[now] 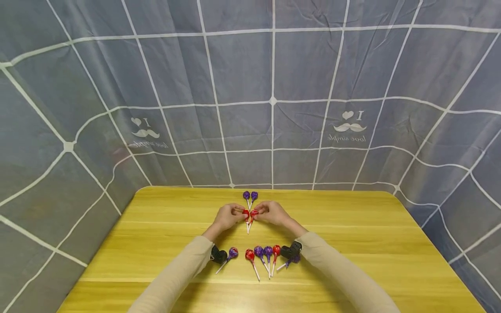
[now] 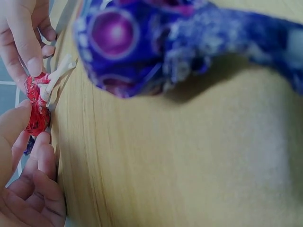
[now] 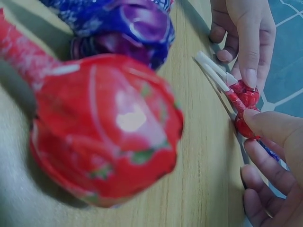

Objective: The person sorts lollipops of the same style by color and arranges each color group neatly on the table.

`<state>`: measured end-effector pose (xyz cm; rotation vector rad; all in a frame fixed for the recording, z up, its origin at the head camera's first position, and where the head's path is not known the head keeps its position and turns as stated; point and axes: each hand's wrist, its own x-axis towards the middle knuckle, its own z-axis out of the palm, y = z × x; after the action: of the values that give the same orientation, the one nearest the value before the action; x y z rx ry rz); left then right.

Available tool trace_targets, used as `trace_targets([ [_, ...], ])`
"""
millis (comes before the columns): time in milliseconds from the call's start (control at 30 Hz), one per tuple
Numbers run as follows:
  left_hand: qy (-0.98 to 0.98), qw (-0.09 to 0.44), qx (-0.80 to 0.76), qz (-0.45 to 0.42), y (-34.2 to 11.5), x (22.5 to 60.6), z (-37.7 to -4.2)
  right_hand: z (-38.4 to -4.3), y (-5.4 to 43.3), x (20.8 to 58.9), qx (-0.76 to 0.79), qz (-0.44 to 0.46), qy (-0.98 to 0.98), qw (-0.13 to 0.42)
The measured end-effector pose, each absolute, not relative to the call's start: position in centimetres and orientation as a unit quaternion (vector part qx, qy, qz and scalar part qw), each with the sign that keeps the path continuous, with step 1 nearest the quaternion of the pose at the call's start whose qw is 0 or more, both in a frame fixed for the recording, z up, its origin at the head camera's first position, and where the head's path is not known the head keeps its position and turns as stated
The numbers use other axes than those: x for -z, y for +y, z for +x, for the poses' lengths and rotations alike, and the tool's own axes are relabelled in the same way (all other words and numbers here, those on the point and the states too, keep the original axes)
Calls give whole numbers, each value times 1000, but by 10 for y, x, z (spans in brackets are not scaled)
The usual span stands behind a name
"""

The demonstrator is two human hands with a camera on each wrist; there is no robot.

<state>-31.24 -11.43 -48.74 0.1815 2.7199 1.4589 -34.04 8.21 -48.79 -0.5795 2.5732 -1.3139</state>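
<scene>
Two red-wrapped lollipops lie side by side mid-table, their white sticks meeting toward the person. My left hand [image 1: 228,217] pinches the left red lollipop [image 1: 246,212] by its head between thumb and fingers. On the other one [image 1: 255,213], my right hand [image 1: 275,214] has its thumb and fingertips around the head. In the left wrist view the left hand [image 2: 28,170] and right hand [image 2: 23,38] face each other across the red heads [image 2: 38,116]. The right wrist view shows the right hand [image 3: 279,156] gripping a red head [image 3: 244,125].
Beyond the hands, two purple lollipops [image 1: 250,195] lie with sticks together. Nearer the person are a purple lollipop [image 1: 233,252], a red one [image 1: 250,254], and several more purple and red ones [image 1: 268,251]. Another purple one [image 1: 296,259] is partly hidden by the right wrist camera [image 1: 291,250].
</scene>
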Motion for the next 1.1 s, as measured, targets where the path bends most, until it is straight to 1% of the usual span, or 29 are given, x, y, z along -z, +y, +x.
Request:
trace_targets([
  [300, 877, 33, -477, 47, -114, 488, -307, -336, 88, 491, 453, -213, 860, 103],
  [633, 879, 43, -474, 46, -122, 479, -300, -332, 97, 482, 422, -209, 879, 78],
  [1100, 880, 37, -470, 49, -135, 469, -281, -309, 116, 471, 422, -219, 878, 52],
])
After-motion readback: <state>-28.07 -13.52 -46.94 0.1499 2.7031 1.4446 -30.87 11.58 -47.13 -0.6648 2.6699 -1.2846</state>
